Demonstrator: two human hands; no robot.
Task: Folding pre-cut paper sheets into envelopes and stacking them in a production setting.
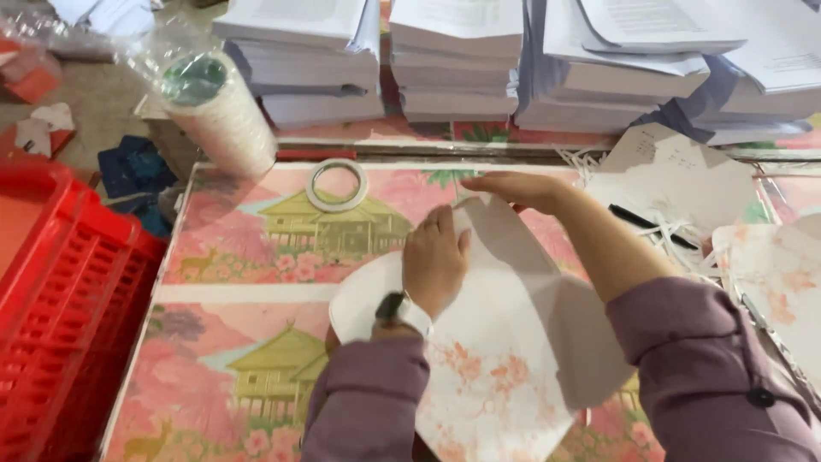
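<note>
My left hand (434, 257) lies flat on a large fan-shaped paper piece (505, 359), white with pale pink blossoms, pressing it to the printed table cover (248, 257). My right hand (513, 188) pinches the paper's far tip, folding or lifting a white flap toward the table's back. Both arms wear mauve sleeves. A black wrist band sits on my left wrist. A roll of white tape (337, 185) lies flat just beyond my left hand.
A red plastic crate (60, 291) stands at the left. A bagged stack of tape rolls (218, 107) lies at the back left. Stacks of white paper (453, 60) line the back. Cut paper pieces (684, 180) and another floral fan shape (778, 274) lie at the right.
</note>
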